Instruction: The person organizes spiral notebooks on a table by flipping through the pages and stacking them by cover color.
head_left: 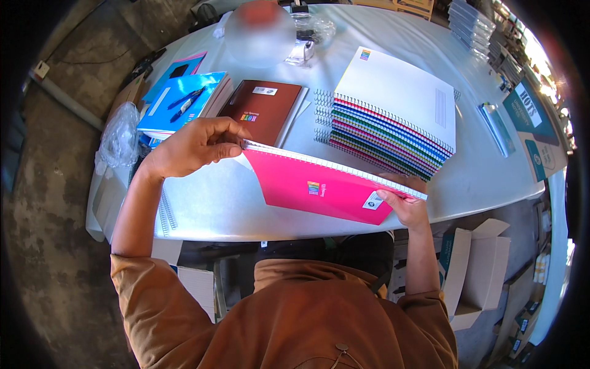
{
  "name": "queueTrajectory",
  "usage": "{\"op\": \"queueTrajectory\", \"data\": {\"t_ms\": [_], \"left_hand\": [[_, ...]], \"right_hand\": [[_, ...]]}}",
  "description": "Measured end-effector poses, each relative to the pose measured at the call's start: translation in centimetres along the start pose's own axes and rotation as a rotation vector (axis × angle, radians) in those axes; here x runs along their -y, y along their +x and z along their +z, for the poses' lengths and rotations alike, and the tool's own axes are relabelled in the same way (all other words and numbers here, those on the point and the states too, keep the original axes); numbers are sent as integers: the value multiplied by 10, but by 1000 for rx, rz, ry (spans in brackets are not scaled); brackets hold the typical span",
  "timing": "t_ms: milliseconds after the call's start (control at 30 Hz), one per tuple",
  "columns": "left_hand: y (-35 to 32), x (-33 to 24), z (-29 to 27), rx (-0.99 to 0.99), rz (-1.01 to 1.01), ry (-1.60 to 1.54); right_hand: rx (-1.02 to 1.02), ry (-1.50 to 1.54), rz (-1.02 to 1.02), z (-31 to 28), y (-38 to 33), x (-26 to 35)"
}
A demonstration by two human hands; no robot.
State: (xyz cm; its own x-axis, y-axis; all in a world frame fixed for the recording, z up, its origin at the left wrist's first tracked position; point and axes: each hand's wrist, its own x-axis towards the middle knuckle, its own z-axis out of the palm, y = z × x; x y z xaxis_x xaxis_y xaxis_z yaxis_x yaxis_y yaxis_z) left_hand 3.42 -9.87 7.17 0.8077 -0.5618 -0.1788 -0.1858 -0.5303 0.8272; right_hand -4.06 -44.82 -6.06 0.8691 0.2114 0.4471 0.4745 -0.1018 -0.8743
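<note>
My white worktop [233,203] carries a stack of spiral notebooks [390,120] far right, a brown book [264,111] and blue books [184,101] far left

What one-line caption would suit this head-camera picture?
Both hands, left hand and right hand, hold a pink spiral notebook over a white table.

A glossy pink card cover [319,187] shines on the wire-bound notebook [332,178] gripped at both ends by bare hands, left [193,144] and right [405,206]. Beneath it, the table [221,203] carries a smooth, pale sheet that glares in the sun. A stack of notebooks [387,132] shows coloured card edges and metal spirals under a matt white cover. Crinkled clear plastic [120,135] sits at the table's left edge above rough concrete floor [55,203]; the sleeves [153,301] are soft brown cloth.
</note>
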Motion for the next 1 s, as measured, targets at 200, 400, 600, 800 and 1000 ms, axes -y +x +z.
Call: {"op": "queueTrajectory", "data": {"t_ms": [200, 400, 600, 800, 1000], "left_hand": [[5, 14, -12, 116, -102, -198], [8, 10, -21, 173, -209, -43], [11, 18, -5, 22, 61, -54], [12, 2, -11, 44, -60, 65], [14, 1, -16, 92, -148, -4]], "right_hand": [[76, -67, -36, -6, 5, 4], [159, -44, 13, -9, 12, 8], [144, -75, 33, -11, 12, 7], [156, -50, 64, -15, 14, 7], [226, -33, 123, -19, 18, 4]]}}
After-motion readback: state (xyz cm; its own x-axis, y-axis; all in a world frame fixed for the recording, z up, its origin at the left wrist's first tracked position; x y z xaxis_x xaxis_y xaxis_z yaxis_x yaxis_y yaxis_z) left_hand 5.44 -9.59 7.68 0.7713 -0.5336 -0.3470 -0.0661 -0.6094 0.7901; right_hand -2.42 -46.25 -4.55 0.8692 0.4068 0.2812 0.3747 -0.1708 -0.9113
